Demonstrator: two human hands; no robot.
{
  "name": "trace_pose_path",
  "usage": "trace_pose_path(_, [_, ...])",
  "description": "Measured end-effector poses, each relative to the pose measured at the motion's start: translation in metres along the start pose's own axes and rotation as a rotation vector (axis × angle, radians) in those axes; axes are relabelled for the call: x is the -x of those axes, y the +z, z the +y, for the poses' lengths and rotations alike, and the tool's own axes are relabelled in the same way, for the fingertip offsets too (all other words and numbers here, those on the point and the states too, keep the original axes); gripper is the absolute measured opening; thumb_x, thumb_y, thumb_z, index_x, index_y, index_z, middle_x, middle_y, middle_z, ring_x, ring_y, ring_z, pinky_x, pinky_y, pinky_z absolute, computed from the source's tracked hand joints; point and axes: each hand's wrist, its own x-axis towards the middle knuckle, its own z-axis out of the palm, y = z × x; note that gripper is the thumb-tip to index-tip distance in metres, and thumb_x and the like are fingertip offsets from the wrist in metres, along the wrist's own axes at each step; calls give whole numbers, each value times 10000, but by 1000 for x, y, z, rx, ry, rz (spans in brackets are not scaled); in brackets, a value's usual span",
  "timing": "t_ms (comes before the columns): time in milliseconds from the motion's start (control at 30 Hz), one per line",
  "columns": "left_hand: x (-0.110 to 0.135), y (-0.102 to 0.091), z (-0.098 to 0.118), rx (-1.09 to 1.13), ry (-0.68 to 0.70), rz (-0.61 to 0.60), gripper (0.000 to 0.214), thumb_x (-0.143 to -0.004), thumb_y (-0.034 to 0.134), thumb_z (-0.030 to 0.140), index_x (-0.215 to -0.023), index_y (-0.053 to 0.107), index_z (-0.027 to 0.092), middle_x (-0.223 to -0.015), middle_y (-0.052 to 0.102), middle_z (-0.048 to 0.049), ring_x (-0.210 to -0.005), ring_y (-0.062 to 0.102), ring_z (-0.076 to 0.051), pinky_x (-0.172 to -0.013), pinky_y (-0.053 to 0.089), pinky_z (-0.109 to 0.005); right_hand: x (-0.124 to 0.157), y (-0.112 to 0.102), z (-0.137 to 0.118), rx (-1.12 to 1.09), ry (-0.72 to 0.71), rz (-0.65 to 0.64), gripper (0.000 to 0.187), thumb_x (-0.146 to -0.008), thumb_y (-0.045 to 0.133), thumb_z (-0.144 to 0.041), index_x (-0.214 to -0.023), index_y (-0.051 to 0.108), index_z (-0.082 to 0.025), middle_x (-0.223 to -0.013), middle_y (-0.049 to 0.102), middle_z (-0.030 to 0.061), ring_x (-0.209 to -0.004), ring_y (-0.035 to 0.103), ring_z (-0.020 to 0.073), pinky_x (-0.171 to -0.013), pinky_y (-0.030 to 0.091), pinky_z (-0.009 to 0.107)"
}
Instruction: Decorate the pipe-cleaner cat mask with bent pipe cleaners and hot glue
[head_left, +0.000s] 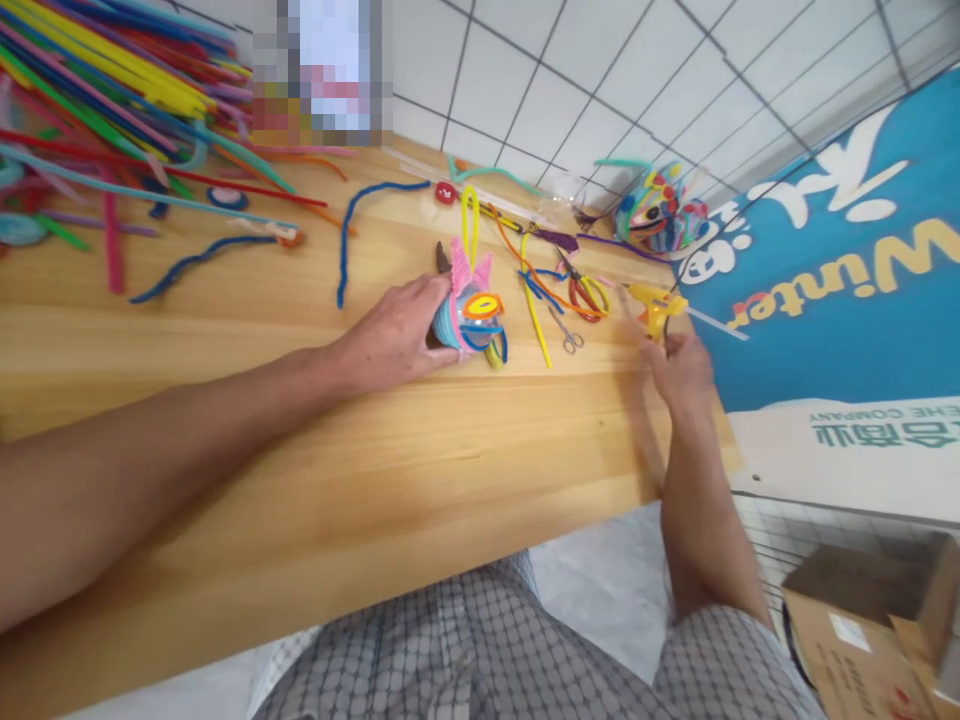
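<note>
My left hand (401,335) is closed round a small craft figure (474,318) wrapped in light blue and pink pipe cleaners. Pink points and a tall yellow loop rise from its top, and an orange-yellow oval sits on its clear side. At the table's right edge, my right hand (681,372) grips a yellow hot glue gun (654,302), a pale glue stick jutting from its back. Between the hands lie scissors with red and yellow handles (589,297), small metal scissors (570,340) and several loose pipe cleaners (536,300).
A heap of coloured pipe cleaners (112,90) covers the back left of the wooden table (420,480). Against the white grid wall (510,80) stands a colourful wrapped fish-like figure (660,212). A blue printed board (847,250) borders the right side; cardboard boxes (847,640) are below.
</note>
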Motion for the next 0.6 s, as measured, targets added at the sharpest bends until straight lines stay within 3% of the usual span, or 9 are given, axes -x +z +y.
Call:
trace_pose_path(33, [0,1,-1,14,12,5,476,-948,800,390,-1310,556,201,-1445,701,-213,-1317,674,-383,-1191,550,-546,12,-7,-8,27,-24,44,406,-922,767,-591,-1005,735,-195,-1005,795,196,-1045,746,407,-1066,588,697])
trace_pose_path(100, [-1,3,-4,44,41,18,472,-947,800,401,-1293,536,218,-1440,692,-209,-1315,663,-382,-1188,545,-564,38,-20,-37,-63,-218,51,363,-976,738,-553,-1090,774,-209,-1060,826,178,-1075,774,395,-1073,612,671])
trace_pose_path(233, [-2,7,-12,81,83,58,477,-948,790,490,-1257,519,248,-1374,689,-189,-1240,646,-379,-1122,562,-600,80,-30,-129,-340,-727,11,223,-1060,780,-428,-1250,791,-312,-1190,845,101,-1164,803,334,-1069,656,560])
trace_pose_path(300, [-3,9,-14,84,111,76,463,-946,766,498,-1253,518,255,-1331,696,-177,-1187,643,-365,-1092,574,-605,89,-25,-172,-417,-910,5,268,-1072,780,-346,-1338,761,-330,-1304,821,85,-1232,795,324,-1085,661,559])
trace_pose_path(433, [-1,10,-11,98,136,85,450,-912,711,400,-1289,547,217,-1286,724,-172,-1164,681,-349,-1074,596,-575,91,-4,-218,-456,-1051,6,293,-1081,759,-280,-1369,728,-322,-1454,749,114,-1325,752,330,-1076,678,556])
trace_pose_path(600, [-1,8,-7,138,64,88,628,-874,727,384,-1424,552,136,-1348,737,-218,-1187,714,-371,-1070,607,-573,88,19,-222,-485,-1046,40,219,-1066,768,-241,-1276,740,-296,-1412,746,123,-1257,754,317,-987,714,523])
